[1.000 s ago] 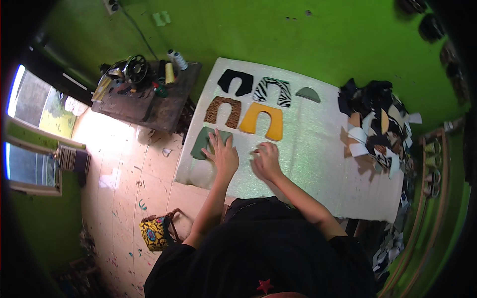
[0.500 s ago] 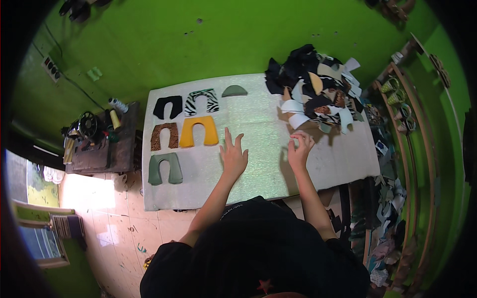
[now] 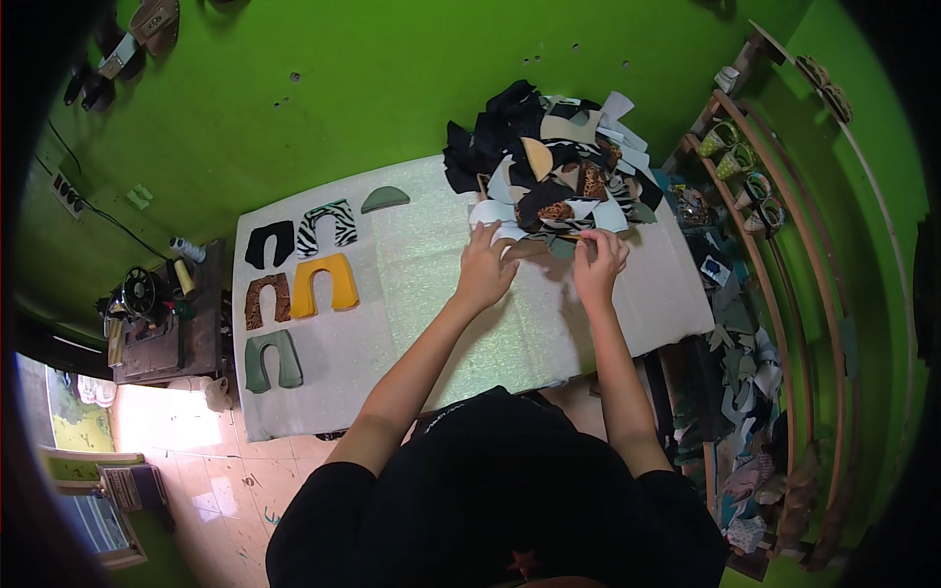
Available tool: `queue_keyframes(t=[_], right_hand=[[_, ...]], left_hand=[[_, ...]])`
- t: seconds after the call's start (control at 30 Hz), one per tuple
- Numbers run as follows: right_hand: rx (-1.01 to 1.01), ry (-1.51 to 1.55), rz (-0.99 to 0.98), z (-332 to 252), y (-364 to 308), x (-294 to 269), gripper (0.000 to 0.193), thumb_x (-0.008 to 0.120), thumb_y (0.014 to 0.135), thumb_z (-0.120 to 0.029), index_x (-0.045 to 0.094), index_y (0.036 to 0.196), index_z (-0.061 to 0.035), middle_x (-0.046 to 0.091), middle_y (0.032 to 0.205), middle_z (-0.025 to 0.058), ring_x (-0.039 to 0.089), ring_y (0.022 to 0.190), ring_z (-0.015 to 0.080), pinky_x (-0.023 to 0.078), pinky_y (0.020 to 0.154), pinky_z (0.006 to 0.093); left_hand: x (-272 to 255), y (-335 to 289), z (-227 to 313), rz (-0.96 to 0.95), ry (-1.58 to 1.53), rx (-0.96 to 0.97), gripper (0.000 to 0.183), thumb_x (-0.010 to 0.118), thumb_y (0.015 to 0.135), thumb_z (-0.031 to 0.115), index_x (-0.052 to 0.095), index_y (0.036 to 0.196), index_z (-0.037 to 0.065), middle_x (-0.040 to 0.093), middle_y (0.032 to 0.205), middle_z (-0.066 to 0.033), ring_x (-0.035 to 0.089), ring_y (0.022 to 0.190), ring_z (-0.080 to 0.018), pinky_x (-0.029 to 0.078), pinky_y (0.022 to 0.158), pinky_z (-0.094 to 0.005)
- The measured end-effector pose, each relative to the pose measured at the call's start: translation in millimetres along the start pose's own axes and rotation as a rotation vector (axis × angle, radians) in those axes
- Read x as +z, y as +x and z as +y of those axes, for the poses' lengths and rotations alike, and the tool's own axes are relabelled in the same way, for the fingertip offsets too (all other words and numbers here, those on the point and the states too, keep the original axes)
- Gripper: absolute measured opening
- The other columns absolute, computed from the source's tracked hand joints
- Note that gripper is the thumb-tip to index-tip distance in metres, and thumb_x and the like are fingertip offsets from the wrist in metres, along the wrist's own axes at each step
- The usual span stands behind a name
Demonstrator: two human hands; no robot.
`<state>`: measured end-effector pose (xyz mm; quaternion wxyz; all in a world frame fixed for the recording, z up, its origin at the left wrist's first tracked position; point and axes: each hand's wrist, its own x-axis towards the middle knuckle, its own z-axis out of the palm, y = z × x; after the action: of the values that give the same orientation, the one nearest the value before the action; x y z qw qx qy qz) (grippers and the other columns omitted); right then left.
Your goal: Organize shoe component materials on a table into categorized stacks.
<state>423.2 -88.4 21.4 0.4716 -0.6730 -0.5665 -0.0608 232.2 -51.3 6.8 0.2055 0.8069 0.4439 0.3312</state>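
A heap of cut material scraps (image 3: pixel 559 127), in black, white, tan, zebra and leopard patterns, lies at the back right of the pale table. My left hand (image 3: pixel 485 269) reaches its front edge, thumb apart from the fingers, fingertips against a white scrap (image 3: pixel 492 213). Beside it, my right hand (image 3: pixel 599 267) has its fingers curled in a pinch at the heap's front; what is between them is too small to tell. Farther left lie arch-shaped pieces: black (image 3: pixel 260 248), zebra (image 3: pixel 307 235), leopard (image 3: pixel 256 304), yellow (image 3: pixel 307 289) and grey-green (image 3: pixel 257 367). Behind them rests a grey-green half-round piece (image 3: pixel 385 199).
A sewing machine (image 3: pixel 139 294) with thread spools stands on a dark table at the left. To the right, a wooden rack (image 3: pixel 784 284) holds sandals (image 3: pixel 733 162), with more scraps (image 3: pixel 740 363) heaped beside the table. A green wall (image 3: pixel 382 88) rises behind.
Both hands have moved forward to the scrap heap's front edge, the left one also rightward across the table. The view has turned, so the table appears farther left and tilted.
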Motion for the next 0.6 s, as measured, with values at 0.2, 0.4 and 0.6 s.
queue_keyframes(t=[0.2, 0.4, 0.6], right_hand=[[-0.052, -0.026, -0.158, 23, 34, -7, 0.013, 0.057, 0.073, -0.01, 0.058, 0.086, -0.0123, 0.059, 0.089, -0.0001, 0.044, 0.099, 0.0225, 0.021, 0.091, 0.0413], [-0.084, -0.057, -0.256, 34, 56, -7, 0.013, 0.058, 0.073, -0.009, 0.059, 0.086, -0.0139, 0.057, 0.094, 0.0012, 0.043, 0.101, 0.0231, 0.02, 0.092, 0.0421], [0.079, 0.002, -0.244, 62, 61, -3, 0.015, 0.054, 0.075, -0.008, 0.06, 0.088, -0.0149, 0.056, 0.099, -0.0015, 0.041, 0.103, 0.0232, 0.017, 0.095, 0.0425]], left_hand=[[42, 39, 19, 0.031, -0.079, -0.067, 0.036, 0.059, 0.075, 0.021, 0.055, 0.107, 0.006, 0.052, 0.116, -0.0148, 0.042, 0.113, -0.0353, 0.029, 0.094, -0.0496], [52, 63, 29, 0.023, -0.05, -0.156, 0.027, 0.06, 0.077, 0.024, 0.059, 0.098, 0.009, 0.063, 0.088, -0.0108, 0.059, 0.084, -0.0264, 0.035, 0.087, -0.0416], [59, 72, 14, 0.121, -0.134, -0.18, 0.019, 0.06, 0.079, 0.019, 0.059, 0.089, 0.004, 0.063, 0.074, -0.0114, 0.06, 0.064, -0.0216, 0.043, 0.066, -0.0322]])
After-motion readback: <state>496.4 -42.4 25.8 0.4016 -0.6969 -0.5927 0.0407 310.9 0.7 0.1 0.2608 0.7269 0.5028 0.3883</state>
